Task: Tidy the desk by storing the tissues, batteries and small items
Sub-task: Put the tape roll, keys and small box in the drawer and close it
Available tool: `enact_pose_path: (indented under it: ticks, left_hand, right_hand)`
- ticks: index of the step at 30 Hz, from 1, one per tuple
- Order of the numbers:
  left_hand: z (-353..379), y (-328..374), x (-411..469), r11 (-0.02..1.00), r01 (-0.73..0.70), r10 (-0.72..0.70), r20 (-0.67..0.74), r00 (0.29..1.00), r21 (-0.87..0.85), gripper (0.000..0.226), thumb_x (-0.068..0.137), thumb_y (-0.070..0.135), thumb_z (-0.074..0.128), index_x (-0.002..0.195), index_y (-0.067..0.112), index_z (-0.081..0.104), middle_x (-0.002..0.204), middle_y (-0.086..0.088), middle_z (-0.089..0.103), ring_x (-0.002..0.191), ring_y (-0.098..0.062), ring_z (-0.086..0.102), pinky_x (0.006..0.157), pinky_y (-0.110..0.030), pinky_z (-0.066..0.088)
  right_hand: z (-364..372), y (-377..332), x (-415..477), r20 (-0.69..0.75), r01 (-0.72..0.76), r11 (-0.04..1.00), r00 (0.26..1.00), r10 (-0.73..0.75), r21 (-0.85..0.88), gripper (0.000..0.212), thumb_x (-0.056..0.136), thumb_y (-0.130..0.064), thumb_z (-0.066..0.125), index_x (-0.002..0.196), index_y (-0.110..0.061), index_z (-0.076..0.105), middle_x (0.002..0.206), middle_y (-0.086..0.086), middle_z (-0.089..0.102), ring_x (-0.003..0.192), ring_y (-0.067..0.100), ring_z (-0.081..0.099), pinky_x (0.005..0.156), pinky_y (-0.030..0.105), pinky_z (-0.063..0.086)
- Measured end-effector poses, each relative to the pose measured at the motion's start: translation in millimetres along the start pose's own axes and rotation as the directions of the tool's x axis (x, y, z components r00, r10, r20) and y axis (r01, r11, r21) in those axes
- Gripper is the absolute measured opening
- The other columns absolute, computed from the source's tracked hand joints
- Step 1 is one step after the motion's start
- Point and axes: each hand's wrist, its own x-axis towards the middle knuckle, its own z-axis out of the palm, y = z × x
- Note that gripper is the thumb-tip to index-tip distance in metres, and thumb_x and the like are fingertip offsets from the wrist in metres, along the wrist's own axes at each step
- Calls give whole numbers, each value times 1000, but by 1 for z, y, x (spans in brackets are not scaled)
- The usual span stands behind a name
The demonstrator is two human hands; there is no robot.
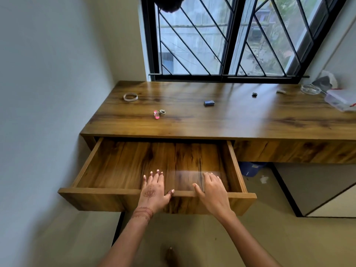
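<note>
Drawer (115, 166) stood open; storing looked not yet begun.
Left hand (154, 187) and right hand (212, 189) lay spread, gripping nothing, on its near rim; the far keychain (159, 113) likely needed fetching next.

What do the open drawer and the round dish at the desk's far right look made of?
Drawer: wood or wood-look laminate, semi-gloss; grain streaks and sheen show. Dish: probably clear glass, see-through with bright rim glints; plastic not ruled out.

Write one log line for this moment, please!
drawer: open | left hand: rests on drawer front | right hand: rests on drawer front | pink keychain, tape ring: on desk
</note>
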Motion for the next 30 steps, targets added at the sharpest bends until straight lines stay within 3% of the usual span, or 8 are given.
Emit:
enact_pose_path:
  ticks: [5,11,18,23,26,28,30]
  left_hand:
    - [-21,6,61,999,6,-9,-63,998,-38,72,94,48,38,148,13,7,158,-6,5,145,-22,-1,116,-37,-5]
    - [-47,-5,154,998,15,-20,-71,997,-66,72,94,45,40,148,11,6,158,-8,3,145,-23,-2,117,-38,-4]
    - [-68,-28,279,995,49,-63,-162,985,-87,65,95,33,42,147,7,13,156,-13,13,145,-26,7,117,-36,1]
    - [-63,-51,344,990,29,-59,-222,973,-137,54,95,13,41,146,14,23,156,-12,14,144,-30,11,117,-37,9]
    - [-56,-61,364,980,4,-55,-249,967,-201,48,93,5,43,140,13,38,149,-13,33,139,-29,27,114,-34,22]
    - [-49,-64,373,973,-31,-48,-330,943,-229,39,87,-1,52,125,6,57,130,-16,57,122,-31,49,102,-35,40]
    - [-42,-65,379,972,-74,-28,-423,906,-222,33,77,-8,62,108,1,67,109,-15,68,101,-33,60,87,-37,50]
  right_hand:
    - [-6,-1,62,-33,-9,999,999,11,39,53,91,-46,47,133,-13,43,141,5,45,135,17,33,114,31,22]
    - [-18,2,172,-83,-69,995,994,75,77,55,90,-40,52,134,-9,43,143,9,41,135,21,33,110,34,33]
    - [-16,22,313,-63,-213,976,975,215,36,57,91,-30,53,138,-4,33,153,15,20,140,27,22,110,35,27]
    - [1,53,383,-24,-305,951,951,307,53,54,91,-8,51,140,-5,28,154,21,6,141,39,8,113,44,19]
    - [6,66,415,2,-330,943,944,330,30,55,93,-12,48,144,-14,26,154,21,2,141,40,5,114,44,15]
    - [12,73,432,7,-364,930,931,364,45,57,94,-29,49,145,-20,24,154,22,3,142,38,5,114,44,12]
    - [20,77,444,-33,-404,912,913,407,65,63,91,-44,48,145,-23,25,153,24,7,142,37,6,114,45,10]
